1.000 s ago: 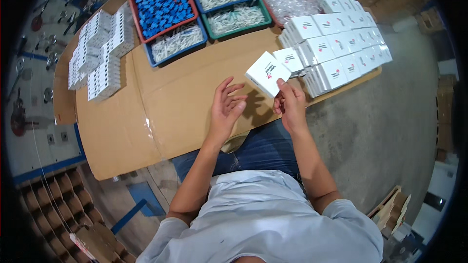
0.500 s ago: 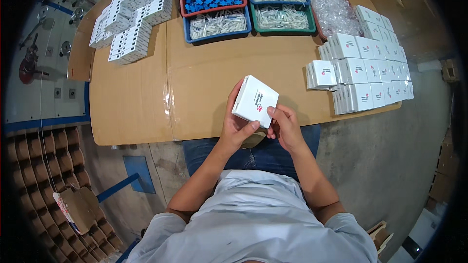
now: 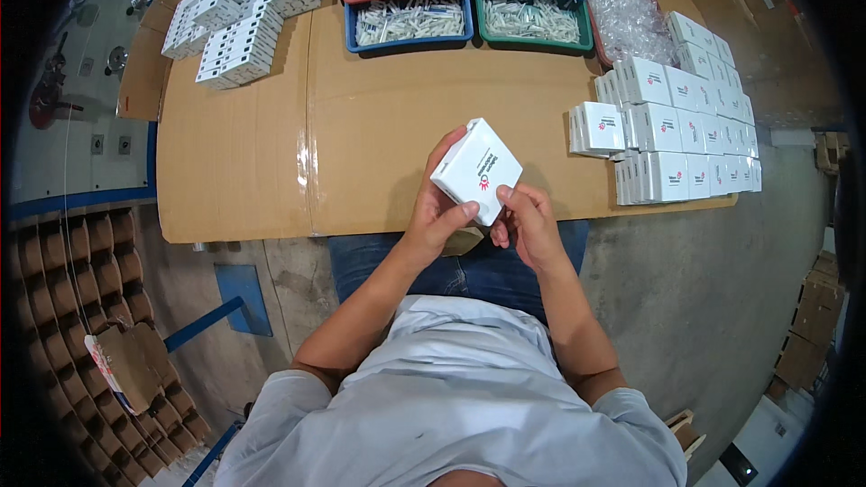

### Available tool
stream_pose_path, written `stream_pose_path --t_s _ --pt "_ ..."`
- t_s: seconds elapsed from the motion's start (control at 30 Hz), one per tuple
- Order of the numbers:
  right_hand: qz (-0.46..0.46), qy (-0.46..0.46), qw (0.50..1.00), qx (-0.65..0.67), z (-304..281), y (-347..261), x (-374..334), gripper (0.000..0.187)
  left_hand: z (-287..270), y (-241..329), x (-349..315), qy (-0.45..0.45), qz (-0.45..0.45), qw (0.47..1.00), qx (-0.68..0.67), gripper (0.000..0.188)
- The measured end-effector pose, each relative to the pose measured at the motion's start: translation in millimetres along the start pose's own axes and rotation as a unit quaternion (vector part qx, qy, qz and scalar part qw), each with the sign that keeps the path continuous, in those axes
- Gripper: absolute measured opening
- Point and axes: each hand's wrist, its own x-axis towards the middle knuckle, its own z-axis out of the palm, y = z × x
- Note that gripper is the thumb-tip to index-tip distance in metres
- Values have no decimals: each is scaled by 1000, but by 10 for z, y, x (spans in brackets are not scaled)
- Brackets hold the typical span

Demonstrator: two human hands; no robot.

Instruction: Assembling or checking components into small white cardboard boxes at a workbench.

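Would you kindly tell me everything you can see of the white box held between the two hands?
The white box is flat and squarish, with a smooth, slightly shiny surface; whether it is card or plastic I cannot tell. Its upper face bears a red emblem and dark print. It looks closed and is held turned cornerwise, above the near part of the cardboard surface. The left hand grips its left side; the right hand touches its near right edge.

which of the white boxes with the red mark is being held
The flat square white box, tilted, gripped by the left hand and right hand; the other red-marked white boxes stand grouped at right, touched by neither.
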Motion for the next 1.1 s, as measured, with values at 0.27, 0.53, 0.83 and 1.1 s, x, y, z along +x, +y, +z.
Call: stream_pose_path --t_s 0.27,0.53,0.83,1.1 --pt "4 -73 994 -80 -90 -175 -64 36 -21 -6 38 59 -4 994 -91 82" --pt "-246 6 885 -395 -11 -681 -149 24 -16 421 90 70 -278 915 -282 91" --pt "-257 -157 860 -411 153 -534 24 58 -161 136 -6 64 -340 932 -108 92" --pt "-255 -105 888 -368 248 -336 99 51 201 369 -17 181 -259 943 -105 66"
